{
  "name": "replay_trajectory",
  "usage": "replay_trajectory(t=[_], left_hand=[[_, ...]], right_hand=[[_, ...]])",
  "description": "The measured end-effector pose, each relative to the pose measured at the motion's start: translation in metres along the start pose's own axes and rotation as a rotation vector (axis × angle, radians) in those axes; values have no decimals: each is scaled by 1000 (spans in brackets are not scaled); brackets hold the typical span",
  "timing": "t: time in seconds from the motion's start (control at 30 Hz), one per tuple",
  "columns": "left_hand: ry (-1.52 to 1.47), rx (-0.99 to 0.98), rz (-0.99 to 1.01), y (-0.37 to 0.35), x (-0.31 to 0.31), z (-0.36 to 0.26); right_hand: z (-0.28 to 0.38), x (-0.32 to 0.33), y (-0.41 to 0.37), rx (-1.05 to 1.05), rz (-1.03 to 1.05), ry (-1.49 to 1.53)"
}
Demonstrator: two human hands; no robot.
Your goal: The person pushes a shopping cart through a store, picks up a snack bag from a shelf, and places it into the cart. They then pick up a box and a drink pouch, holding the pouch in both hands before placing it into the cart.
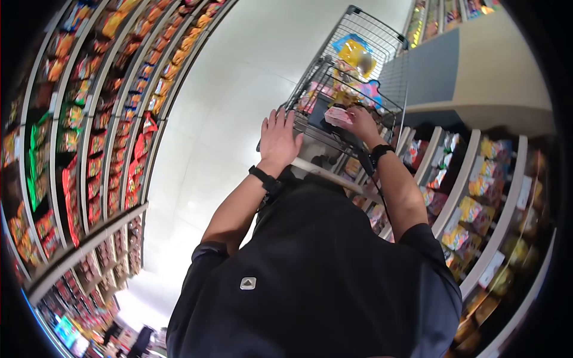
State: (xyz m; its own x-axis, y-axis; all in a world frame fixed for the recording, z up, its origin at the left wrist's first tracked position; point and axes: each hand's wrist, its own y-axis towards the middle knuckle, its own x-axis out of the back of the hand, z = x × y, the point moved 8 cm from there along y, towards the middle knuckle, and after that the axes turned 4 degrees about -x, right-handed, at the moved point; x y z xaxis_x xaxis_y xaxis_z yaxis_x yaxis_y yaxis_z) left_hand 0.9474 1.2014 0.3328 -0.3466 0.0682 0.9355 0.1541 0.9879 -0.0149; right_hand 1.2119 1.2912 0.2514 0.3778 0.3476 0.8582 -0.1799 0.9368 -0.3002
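My right hand [363, 126] grips a small pink and white package [338, 116] over the near end of a wire shopping cart [358, 19]. The label on it is too blurred to read. With fingers stretched out and nothing in it, my left hand [279, 141] is at the cart's near left corner, close by the handle bar [334, 177]. Inside the cart lie a yellow and blue bag [358, 56] and several colourful packages, among them a pink and blue one [371, 90]. A dark flat panel [318, 113] shows beside the package.
Shelves of packaged snacks [89, 113] line the left side. On the right, more shelves [477, 197] hold bagged goods close to the cart. A pale floor [227, 89] runs along the aisle between. A grey and beige panel [477, 59] stands beyond the right shelves.
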Motion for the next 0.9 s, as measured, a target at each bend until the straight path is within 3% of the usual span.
replay_trajectory(t=[0.17,0.37,0.5,0.6,0.73,0.9], left_hand=[[11,169,-52,2,-6,8],[132,282,-21,10,-11,15],[128,290,60,14,-7,12],[133,263,70,19,-7,10],[146,225,57,23,-11,11],[110,216,76,31,-9,9]], right_hand=[[-4,-27,14,148,64,21],[-21,-10,-18,224,-134,87],[-51,26,-65,13,-45,221],[-83,52,-111,-168,-139,313],[-114,51,-171,-241,-207,177],[-85,41,-216,-295,-397,-58]])
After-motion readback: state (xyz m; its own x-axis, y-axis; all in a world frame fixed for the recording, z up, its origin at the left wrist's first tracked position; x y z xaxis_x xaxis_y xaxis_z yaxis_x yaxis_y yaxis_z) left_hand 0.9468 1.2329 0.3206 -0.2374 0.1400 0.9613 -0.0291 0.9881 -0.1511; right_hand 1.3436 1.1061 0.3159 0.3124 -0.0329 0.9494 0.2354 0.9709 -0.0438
